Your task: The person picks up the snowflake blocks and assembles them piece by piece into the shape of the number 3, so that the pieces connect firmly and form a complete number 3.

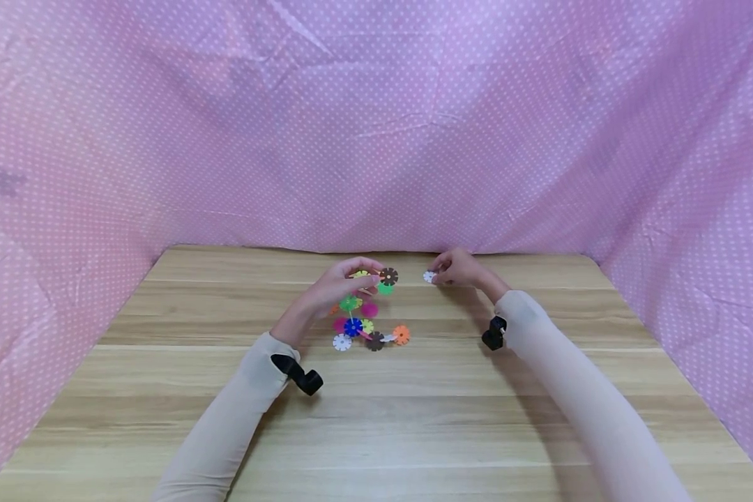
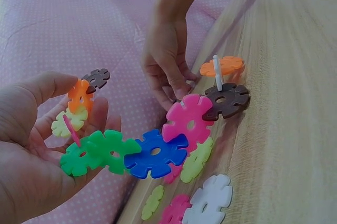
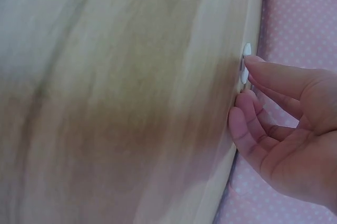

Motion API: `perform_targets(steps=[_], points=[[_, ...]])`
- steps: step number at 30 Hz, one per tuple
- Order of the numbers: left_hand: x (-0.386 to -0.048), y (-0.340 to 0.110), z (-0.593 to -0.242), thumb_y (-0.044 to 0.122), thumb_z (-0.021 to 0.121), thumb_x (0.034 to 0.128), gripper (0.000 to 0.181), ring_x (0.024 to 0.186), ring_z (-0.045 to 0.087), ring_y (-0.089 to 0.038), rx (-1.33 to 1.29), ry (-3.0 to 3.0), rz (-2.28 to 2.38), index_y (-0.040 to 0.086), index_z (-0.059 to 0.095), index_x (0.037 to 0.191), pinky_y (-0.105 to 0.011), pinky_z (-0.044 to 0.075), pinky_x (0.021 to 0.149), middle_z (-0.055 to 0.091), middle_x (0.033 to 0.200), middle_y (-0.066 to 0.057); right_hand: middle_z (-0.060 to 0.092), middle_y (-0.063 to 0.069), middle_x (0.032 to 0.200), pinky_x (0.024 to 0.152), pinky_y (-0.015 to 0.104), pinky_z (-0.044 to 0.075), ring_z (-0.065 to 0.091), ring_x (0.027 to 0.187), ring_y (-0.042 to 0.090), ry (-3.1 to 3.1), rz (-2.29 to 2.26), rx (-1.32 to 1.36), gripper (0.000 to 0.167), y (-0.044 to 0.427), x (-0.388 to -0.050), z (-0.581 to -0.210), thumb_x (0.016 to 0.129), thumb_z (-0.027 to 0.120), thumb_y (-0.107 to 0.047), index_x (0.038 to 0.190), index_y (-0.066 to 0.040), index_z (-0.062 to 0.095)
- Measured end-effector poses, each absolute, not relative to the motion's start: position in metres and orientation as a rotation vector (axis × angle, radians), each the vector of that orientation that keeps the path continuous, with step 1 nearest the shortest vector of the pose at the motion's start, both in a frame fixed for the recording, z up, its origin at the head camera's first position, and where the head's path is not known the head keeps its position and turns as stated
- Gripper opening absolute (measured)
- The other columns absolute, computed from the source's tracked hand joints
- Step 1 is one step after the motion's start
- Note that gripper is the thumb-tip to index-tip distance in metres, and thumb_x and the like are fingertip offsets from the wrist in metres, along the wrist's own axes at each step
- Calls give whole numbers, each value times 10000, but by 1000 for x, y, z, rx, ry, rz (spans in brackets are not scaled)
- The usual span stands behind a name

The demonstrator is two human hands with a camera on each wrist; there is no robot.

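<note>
White disc: by the far edge of the desk [image 1: 414, 418], right of the chain, at the right hand's fingertips; white disc [image 1: 429, 277]. Lifted or resting on the wood: cannot tell.
Right hand [image 1: 458, 268]: fingers bent, thumb and forefinger appearing to pinch the white disc at its rim. It is the nearer hand.
Left hand [image 1: 341, 282]: thumb and fingers grip the upper part of the chain [image 2: 142, 158], thumb at the upper orange disc [image 2: 81, 98].
Key relation (judged): white disc lies directly right of the upper brown disc [image 1: 388, 277], a clear gap between; both about equally near the far edge.
Chain axis: from the upper brown disc it bends toward the near edge, then runs right to the lower orange disc [image 1: 401, 335].
Left wrist view only: slotted joints plain, with the blue disc [image 2: 166, 159] between green and pink; white disc not made out there.
Right wrist view only: white disc nearly edge-on, thumb against it; chain out of sight.
Head view only: both hands and white disc together.
</note>
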State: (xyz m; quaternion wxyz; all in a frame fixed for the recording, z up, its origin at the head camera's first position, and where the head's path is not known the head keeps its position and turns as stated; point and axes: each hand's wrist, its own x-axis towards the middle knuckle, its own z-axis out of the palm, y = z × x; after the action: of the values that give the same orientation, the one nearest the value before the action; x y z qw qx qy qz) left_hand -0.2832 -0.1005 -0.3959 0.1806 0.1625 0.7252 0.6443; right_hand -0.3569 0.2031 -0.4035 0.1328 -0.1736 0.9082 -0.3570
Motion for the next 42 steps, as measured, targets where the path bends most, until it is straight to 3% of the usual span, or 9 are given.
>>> perform_targets(steps=[4,11,18,24,28,36,42], points=[[-284,-99,-396,157,608,1028,322,1111,642,-353,458,2051,1824,62,597,1335,-527,554,1008,629,1194,-62,633,80,783,562,179,413,489,641,88,2636,-1036,-508,251,202,-357,-404,865,769,-2,1086,97,702],[-283,-97,-396,126,600,1024,326,1128,628,-397,429,2047,1853,35,583,1337,-547,543,1017,623,1178,-76,625,86,877,620,216,497,542,713,108,2562,-1122,-450,276,200,-349,-403,850,792,-9,1061,81,637],[-281,-95,-398,119,572,1037,332,1029,654,-277,426,2034,1878,16,544,1351,-415,600,931,599,1179,-61,668,83,848,608,245,530,589,707,138,2483,-1249,-465,223,196,-341,-409,869,772,-9,1023,67,630],[-281,-94,-399,128,563,1044,334,961,654,-195,425,2008,1898,14,532,1356,-351,611,876,593,1170,-58,698,81,936,721,329,616,664,792,210,2417,-1420,-463,279,187,-324,-404,873,777,-40,1115,42,665],[-281,-94,-400,123,556,1044,321,949,650,-182,435,1998,1907,15,534,1346,-327,608,859,585,1174,-52,697,62,953,799,353,620,659,838,179,2373,-1590,-463,287,178,-312,-398,877,762,-19,1139,47,667],[-283,-94,-401,122,577,1035,311,1006,653,-260,440,2011,1905,20,571,1329,-483,581,971,625,1123,-27,697,25,905,821,458,620,662,794,113,2402,-1774,-541,223,161,-297,-389,880,772,-34,1068,53,689],[-284,-94,-401,126,597,1028,325,966,652,-198,431,1999,1928,9,592,1331,-602,505,1045,642,1118,-44,726,25,888,772,436,627,672,788,116,2463,-1810,-612,176,157,-293,-389,877,787,-54,1012,34,718]])
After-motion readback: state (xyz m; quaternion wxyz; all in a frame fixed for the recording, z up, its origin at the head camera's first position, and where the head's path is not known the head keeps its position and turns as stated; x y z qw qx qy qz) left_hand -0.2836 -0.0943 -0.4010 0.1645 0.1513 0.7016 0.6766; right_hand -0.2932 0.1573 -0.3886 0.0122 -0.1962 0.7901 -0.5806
